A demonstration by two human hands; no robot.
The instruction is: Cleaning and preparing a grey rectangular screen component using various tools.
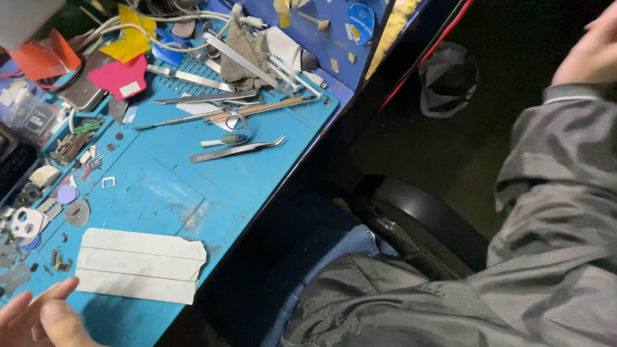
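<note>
My left hand shows at the bottom left corner, fingers apart and holding nothing, resting at the near edge of a blue work mat. Just beyond it lie white tape strips stuck side by side on the mat. My right hand is raised at the top right edge in a grey sleeve, away from the bench and partly cut off by the frame, so its grip is unclear. Curved steel tweezers lie in the middle of the mat.
Several metal tools, a pink triangular pick, an orange plastic piece, a grey cloth and small parts crowd the mat's far and left sides. A black rounded chair part and a dark object on the floor sit to the right.
</note>
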